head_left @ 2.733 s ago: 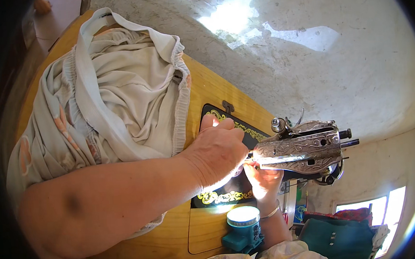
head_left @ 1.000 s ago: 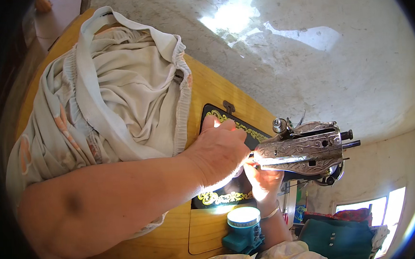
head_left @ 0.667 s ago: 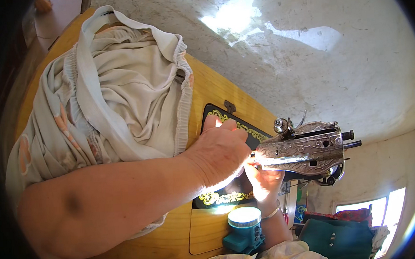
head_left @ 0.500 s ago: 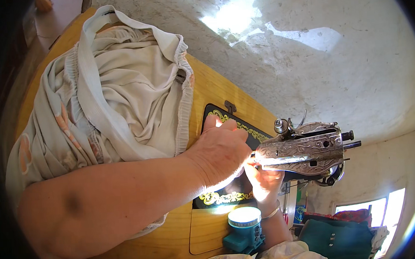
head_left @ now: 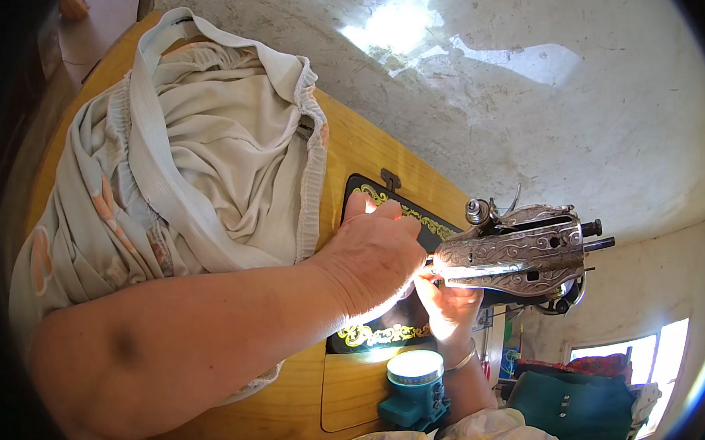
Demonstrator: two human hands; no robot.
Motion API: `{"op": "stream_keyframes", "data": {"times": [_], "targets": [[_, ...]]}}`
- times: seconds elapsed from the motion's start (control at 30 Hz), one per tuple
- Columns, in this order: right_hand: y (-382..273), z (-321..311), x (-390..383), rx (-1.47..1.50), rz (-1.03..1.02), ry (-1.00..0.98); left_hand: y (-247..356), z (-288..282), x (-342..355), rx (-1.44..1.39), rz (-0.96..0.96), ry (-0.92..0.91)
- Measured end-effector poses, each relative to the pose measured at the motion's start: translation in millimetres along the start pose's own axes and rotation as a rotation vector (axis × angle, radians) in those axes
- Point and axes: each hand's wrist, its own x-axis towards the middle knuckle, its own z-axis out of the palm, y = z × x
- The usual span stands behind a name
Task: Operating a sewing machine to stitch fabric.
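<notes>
My left hand (head_left: 376, 249) reaches across from the left, fingers curled, over the black bed plate (head_left: 390, 334) with gold scrollwork. Its fingertips meet those of my right hand (head_left: 451, 306) beside the needle end of a sewing machine (head_left: 510, 258) with an engraved metal faceplate. The right thumb and fingers are pinched together in bright light, a bangle (head_left: 461, 359) round that wrist. Whatever lies between the fingertips is too small and glaring to make out. A pale garment (head_left: 221, 147) with an elastic waistband and orange motifs lies bunched to the left, partly behind my left forearm.
A lit teal lamp (head_left: 414, 400) stands on the wooden tabletop (head_left: 349, 391), close to my right forearm. A metal catch (head_left: 391, 180) sticks out past the bed plate's far edge. Dark green cloth (head_left: 571, 408) lies at the lower right, near a bright window (head_left: 670, 355).
</notes>
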Motion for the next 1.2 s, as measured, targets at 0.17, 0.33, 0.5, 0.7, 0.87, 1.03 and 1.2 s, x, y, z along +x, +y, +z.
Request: {"op": "stream_keyframes", "data": {"times": [0.17, 0.33, 0.5, 0.7, 0.87, 1.03, 1.2], "targets": [[5.0, -5.3, -1.1, -0.103, -0.019, -0.022, 0.3, 0.8, -1.8, -0.001, 0.006, 0.024], [4.2, -9.7, 0.3, -0.142, -0.036, -0.035, 0.9, 2.7, 2.5, -0.003, 0.028, 0.01], [6.0, -4.1, -2.0, -0.015, 0.04, -0.026, 2.3, -0.9, -4.7, 0.016, 0.004, 0.031], [5.9, -8.2, -1.4, -0.088, -0.006, -0.016, 1.1, 2.4, -1.3, 0.007, 0.011, 0.036], [0.0, 2.6, 0.4, 0.048, 0.001, 0.009, 0.1, 2.2, -2.2, 0.003, 0.008, -0.001], [-3.7, 2.3, 0.7, -0.094, 0.028, 0.022, -0.3, 2.1, -2.1, 0.019, 0.009, 0.016], [-1.7, -0.4, 1.3, -0.137, 0.004, -0.007, 0.1, 1.0, -0.7, -0.006, 0.014, 0.02]]}}
